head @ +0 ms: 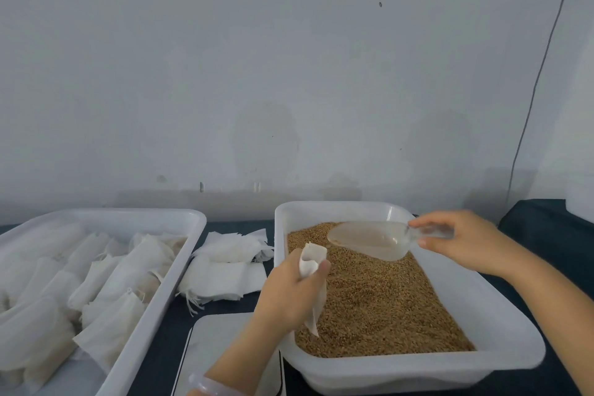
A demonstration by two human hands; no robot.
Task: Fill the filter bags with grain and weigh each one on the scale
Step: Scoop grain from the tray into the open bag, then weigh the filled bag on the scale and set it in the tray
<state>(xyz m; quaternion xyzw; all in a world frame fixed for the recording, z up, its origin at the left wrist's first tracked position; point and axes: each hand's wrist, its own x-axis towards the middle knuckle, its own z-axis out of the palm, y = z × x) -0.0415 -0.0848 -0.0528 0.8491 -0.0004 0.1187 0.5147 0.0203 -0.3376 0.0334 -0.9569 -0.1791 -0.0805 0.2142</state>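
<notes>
My left hand [291, 289] grips a white filter bag [312, 262] by its neck, mouth up, over the near left part of the grain. The bag hangs limp with its lower end touching the brown grain [379, 302]. My right hand [463, 239] holds a clear plastic scoop [369, 239] by the handle. The scoop lies level just above the grain, its tip close to the bag's mouth, and looks empty. The grain fills a white tub [501, 309]. The white scale [218, 347] lies below my left forearm, partly hidden.
A long white tray [180, 225] on the left holds several filled filter bags [106, 280]. A loose stack of flat empty bags [228, 264] lies on the dark table between tray and tub. A wall rises right behind, with a cable [533, 90] hanging at the right.
</notes>
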